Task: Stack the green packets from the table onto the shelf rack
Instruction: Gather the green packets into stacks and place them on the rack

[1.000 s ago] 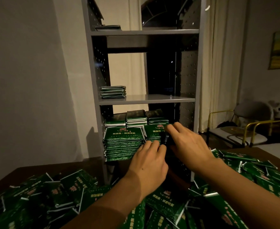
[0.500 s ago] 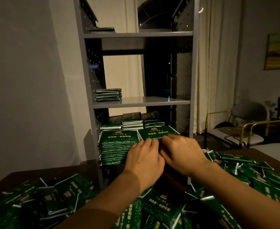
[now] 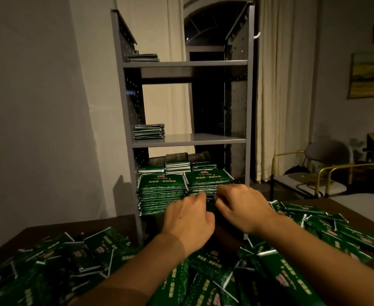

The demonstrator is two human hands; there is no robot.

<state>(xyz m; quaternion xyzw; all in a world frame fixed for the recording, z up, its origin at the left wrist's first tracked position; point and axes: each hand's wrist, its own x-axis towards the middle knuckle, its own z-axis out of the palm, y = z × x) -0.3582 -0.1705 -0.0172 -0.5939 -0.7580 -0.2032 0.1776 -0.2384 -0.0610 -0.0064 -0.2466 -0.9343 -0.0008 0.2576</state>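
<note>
Both hands, left hand (image 3: 189, 219) and right hand (image 3: 244, 206), curl against the centre-frame stack (image 3: 208, 182), grip unclear; a careless nudge could topple it.

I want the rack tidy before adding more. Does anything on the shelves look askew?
Mostly neat. The front right stack, where both hands work, has its top packet turned slightly off square against the front left stack. Loose packets lie jumbled on the table.

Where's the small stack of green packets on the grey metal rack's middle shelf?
In the head view, the small stack sits at the middle shelf's left end, against the rack's perforated left side panel.
</note>
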